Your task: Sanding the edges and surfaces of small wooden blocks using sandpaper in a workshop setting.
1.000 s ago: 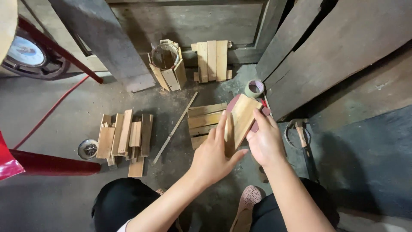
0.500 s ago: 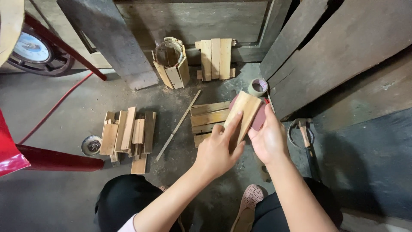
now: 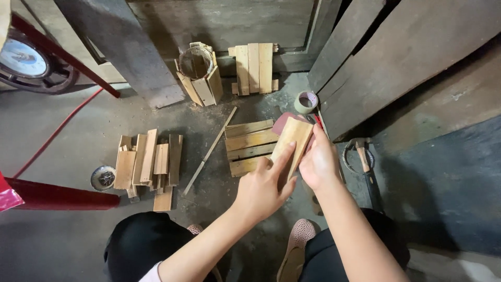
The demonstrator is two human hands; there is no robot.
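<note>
We've got our left hand [image 3: 262, 189] and right hand [image 3: 319, 163] both gripping a small wooden slat [image 3: 292, 142], reddish sandpaper [image 3: 283, 123] behind it.

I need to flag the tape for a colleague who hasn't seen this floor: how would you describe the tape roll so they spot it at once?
Start at the big dark planks leaning on the right. At their foot, just beyond the wooden slat held in the hands, a small tape roll lies flat on the concrete floor. It is the only pale ring with an open centre; everything beside it is straight wood.
</note>
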